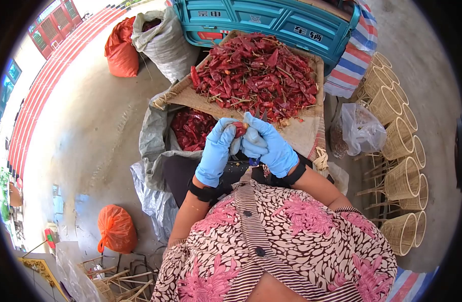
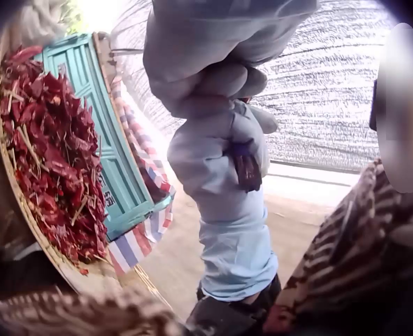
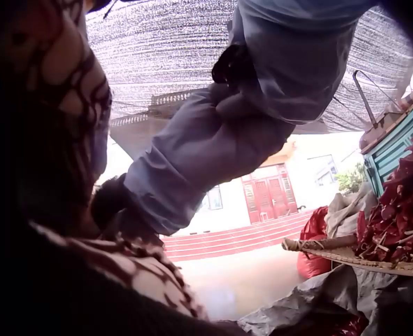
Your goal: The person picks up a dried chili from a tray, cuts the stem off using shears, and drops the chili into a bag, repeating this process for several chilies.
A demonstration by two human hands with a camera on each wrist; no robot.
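Note:
Both hands wear pale blue gloves and meet in front of the chest. The left hand pinches a dried red chili pepper between thumb and fingers. Close against it, the right hand curls its fingers round scissors; their dark blades point up toward the pile and a blue-purple handle shows below the palm. Most of the scissors is hidden by the glove. In the left wrist view the handle protrudes from the right hand. Just beyond the hands lies a heap of dried red chilies on a woven tray.
An open grey sack with red chilies stands left of the tray. Behind are a teal cargo vehicle, a white sack and an orange sack. Wicker baskets line the right; a clear plastic bag sits nearer.

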